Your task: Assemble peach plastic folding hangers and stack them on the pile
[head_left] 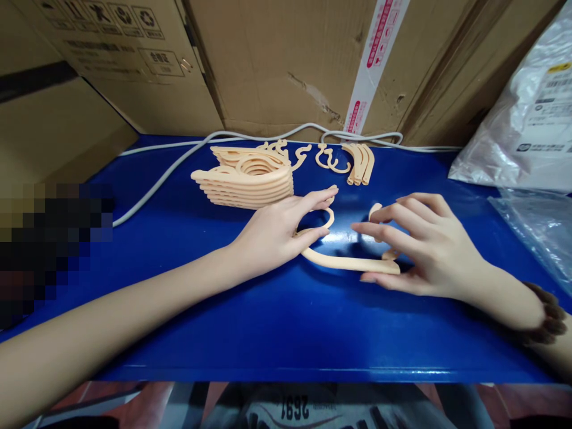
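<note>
- Peach-coloured plastic hanger piece: lies flat on the blue table at the centre of view, its long curved bar running from 9 to 3 o'clock between the two hands, with a hook-shaped end curling up at its left and a shorter arm rising at its right. Flat placement seems to keep both ends within reach of the fingers.
- Left hand: at 9 o'clock of the piece, palm down, thumb and forefinger closed in a pinch about the hooked end; the other fingers stretch loosely over it. The grip looks meant to steady that end.
- Right hand: at 3 o'clock of the piece, fingers arched and spread, fingertips on the short upright arm and thumb pressing the bar's end to the table; a light grasp, not a fist. A dark furry band sits at the wrist.
- Stack of hangers: same plastic, piled evenly at 11 o'clock of the hands, well apart from them; apparently kept together as one lot.
- Loose hooks and bundle of curved bars: at 12 o'clock, near the back edge, each sort laid apart.
- White cable: trails along the back of the table, behind the stack, down toward 9 o'clock.
- Cardboard boxes: walling the rear at 12 o'clock.
- Plastic bags: at 2 o'clock, one white and labelled, one clear, resting on the table's right end.
</note>
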Motion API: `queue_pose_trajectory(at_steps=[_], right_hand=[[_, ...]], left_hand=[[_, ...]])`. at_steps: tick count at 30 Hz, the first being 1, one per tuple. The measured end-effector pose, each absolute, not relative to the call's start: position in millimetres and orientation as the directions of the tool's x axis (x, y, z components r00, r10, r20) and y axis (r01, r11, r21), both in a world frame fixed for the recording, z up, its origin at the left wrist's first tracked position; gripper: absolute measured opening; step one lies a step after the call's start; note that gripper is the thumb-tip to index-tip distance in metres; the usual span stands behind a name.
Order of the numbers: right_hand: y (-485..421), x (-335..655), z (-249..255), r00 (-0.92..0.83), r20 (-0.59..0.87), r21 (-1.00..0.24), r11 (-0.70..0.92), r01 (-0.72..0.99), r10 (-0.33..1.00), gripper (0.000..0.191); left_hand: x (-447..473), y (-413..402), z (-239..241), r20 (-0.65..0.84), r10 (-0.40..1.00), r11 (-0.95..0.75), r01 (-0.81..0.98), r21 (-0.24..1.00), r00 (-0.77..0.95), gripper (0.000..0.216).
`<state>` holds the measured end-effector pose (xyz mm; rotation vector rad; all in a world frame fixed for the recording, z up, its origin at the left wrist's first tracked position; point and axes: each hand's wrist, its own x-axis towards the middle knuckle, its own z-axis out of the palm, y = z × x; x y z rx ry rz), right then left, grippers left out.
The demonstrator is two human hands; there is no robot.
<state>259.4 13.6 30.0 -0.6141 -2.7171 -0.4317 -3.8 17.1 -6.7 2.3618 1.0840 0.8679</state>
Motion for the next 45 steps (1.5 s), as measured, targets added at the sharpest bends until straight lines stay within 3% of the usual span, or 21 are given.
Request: queue_pose_trajectory(at_steps=[4,10,19,26,32,37,41,45], right_hand=[[17.3,260.3,31.1,-0.842,0.369,0.230,0.839,0.493,0.394,0.059],[19.2,259.8,26.4,-0.841,0.329,0.266,0.812,0.519,0.429,0.044],[18.8,258.8,22.6,-0.841,0.301,0.151,0.849,0.507,0.449,0.032],[19.8,257.7,17.4,-0.831,0.290,0.101,0.848,0.520,0.475,0.047],[18.5,256.5,18.7,-0.834,0.221,0.010,0.854,0.520,0.505,0.047],[13.9,253.2,19.2,-0.844,0.217,0.000,0.865,0.502,0.490,0.047],[11.5,251.6,17.8,-0.850,0.229,-0.008,0.874,0.485,0.474,0.058],[9.9,251.2,17.9,-0.870,0.222,-0.041,0.895,0.443,0.441,0.049]], left_hand=[[-5.0,17.6,-8.0,0.360,0.784,-0.612,0.533,0.584,0.505,0.057],[-6.5,18.5,-8.1,0.341,0.789,-0.608,0.567,0.556,0.511,0.059],[-7.8,20.0,-11.3,0.320,0.790,-0.611,0.620,0.492,0.523,0.060],[-7.7,19.0,-12.0,0.328,0.790,-0.611,0.624,0.487,0.518,0.053],[-7.5,18.2,-10.7,0.324,0.816,-0.577,0.657,0.484,0.478,0.042],[-6.5,18.3,-11.2,0.327,0.826,-0.563,0.696,0.445,0.459,0.041],[-4.9,17.3,-10.4,0.323,0.823,-0.566,0.719,0.404,0.467,0.038],[-4.0,15.6,-8.7,0.327,0.822,-0.566,0.728,0.387,0.466,0.037]])
